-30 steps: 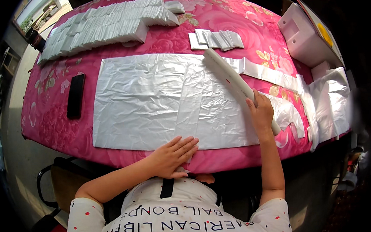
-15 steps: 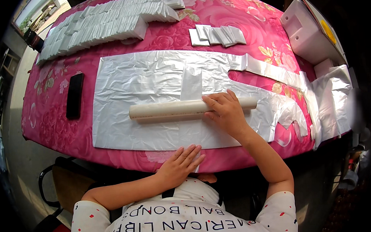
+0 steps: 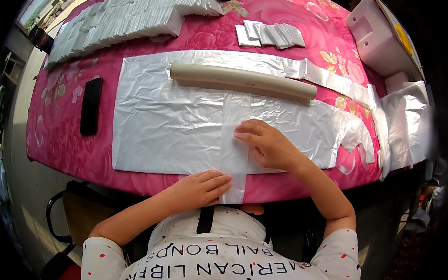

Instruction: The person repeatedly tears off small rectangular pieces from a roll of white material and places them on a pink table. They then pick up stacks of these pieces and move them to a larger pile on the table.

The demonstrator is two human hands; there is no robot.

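Plastic sheet (image 3: 182,127) lies flat under both hands on the table (image 3: 70,134). Right hand (image 3: 268,146) presses it with open fingers; left hand (image 3: 201,187) seems flat at its near edge, gripping nothing. Beyond the right hand lies a cream tube (image 3: 243,80).

Two hands, left (image 3: 200,188) and right (image 3: 269,146), one cream tube (image 3: 242,80), one black phone (image 3: 90,105) and two stacks of folded white bags (image 3: 124,20) (image 3: 270,34) are counted
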